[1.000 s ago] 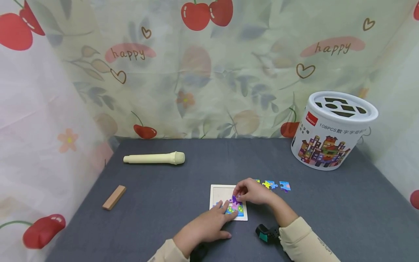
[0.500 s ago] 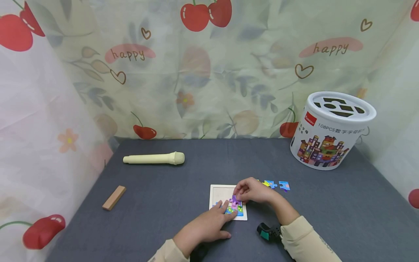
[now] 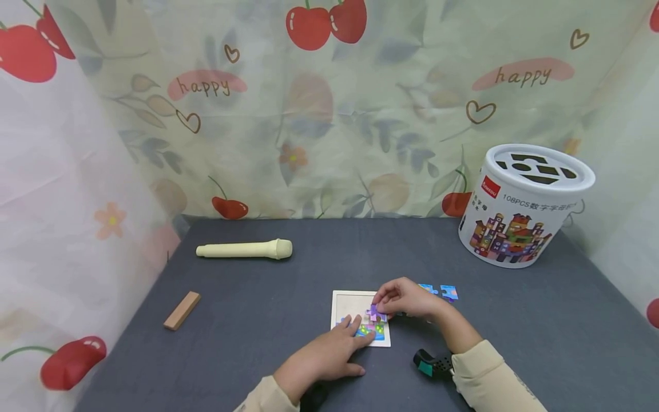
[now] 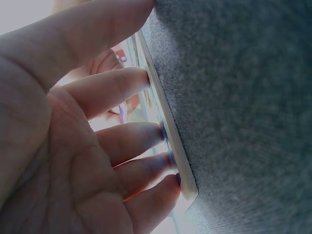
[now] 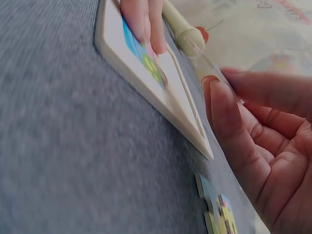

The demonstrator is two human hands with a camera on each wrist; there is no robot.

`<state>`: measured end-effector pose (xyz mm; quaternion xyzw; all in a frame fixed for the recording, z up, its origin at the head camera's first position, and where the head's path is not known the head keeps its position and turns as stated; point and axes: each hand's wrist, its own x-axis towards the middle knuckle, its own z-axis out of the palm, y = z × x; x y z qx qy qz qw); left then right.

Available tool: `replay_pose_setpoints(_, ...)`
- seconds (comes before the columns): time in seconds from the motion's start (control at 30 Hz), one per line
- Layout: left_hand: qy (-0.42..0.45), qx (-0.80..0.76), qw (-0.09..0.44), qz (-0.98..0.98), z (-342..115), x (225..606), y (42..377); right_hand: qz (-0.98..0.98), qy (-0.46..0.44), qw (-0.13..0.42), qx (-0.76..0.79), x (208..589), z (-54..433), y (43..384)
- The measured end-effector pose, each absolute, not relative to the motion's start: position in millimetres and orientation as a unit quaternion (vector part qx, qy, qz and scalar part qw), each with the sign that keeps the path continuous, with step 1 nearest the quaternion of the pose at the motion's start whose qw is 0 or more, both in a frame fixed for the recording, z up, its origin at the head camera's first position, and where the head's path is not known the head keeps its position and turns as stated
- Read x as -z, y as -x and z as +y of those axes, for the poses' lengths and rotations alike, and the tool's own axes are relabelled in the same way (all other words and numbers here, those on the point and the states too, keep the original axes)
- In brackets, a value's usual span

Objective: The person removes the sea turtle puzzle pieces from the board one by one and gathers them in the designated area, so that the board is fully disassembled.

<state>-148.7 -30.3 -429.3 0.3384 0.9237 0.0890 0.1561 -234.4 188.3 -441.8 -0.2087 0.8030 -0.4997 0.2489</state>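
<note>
So this looks like the fitting stage of a little jigsaw. The puzzle board (image 3: 352,301) sits at the near middle of the table (image 3: 257,343), with colourful bits filled in along its near side and bare wood on the far side.

The right hand (image 3: 407,298) has a purple piece (image 3: 374,313) pinched between thumb and finger, over the right side of the board. From the right wrist view it seems lifted clear, so I'd say it's not seated yet. The left hand (image 3: 332,349) has its fingers spread apart, tips resting on the near left part of the board, probably steadying it. My guess is the next move calls for lining up the tabs, then pressing flat without popping the neighbours out. A couple of loose pieces (image 3: 449,292) lie just beyond the right hand, partly hidden by it.

As for writing: the white tub (image 3: 520,212) at far right reads "108PCS" plus Chinese characters, the last ones curving out of sight. There's a red logo too, but it's too blurry for me to swear to. The backdrop (image 3: 360,86) says "happy" twice, left and right. I can't spot any lettering on the cream toy microphone (image 3: 242,249) or the wooden block (image 3: 182,311).
</note>
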Motion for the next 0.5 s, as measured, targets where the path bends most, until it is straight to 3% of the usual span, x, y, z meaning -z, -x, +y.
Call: replay_pose_setpoints(0.5, -0.334, -0.094, 0.166, 0.923, -31.1, 427.0, 148.4, 0.797, 0.217, 0.241, 0.509, 438.2, 214.2, 230.3)
